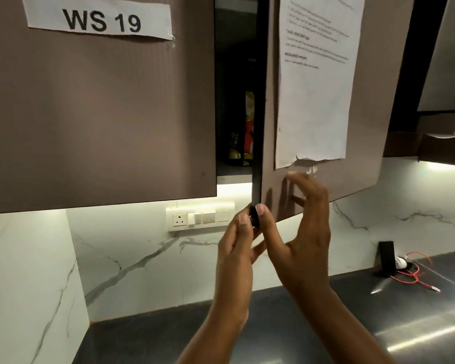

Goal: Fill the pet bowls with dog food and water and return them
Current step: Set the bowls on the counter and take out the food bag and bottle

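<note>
A brown wall cupboard hangs above the counter, and its right door (357, 164) stands partly ajar. Through the gap a yellow and red packet (248, 127) shows on the dark shelf inside; most of it is hidden. My left hand (238, 245) and my right hand (300, 232) meet at the door's lower left corner. Both thumbs and forefingers pinch the dark door edge (255, 218) there. The other fingers of my right hand are spread in front of the door. No pet bowl is in view.
The left cupboard door (100, 114), labelled WS 19, is closed. A printed sheet (315, 82) is taped to the right door. A switch and socket panel (200, 216) sits on the marble backsplash. A dark counter (168, 337) lies below, with a black stand (386, 256) and red cable (413, 277) at right.
</note>
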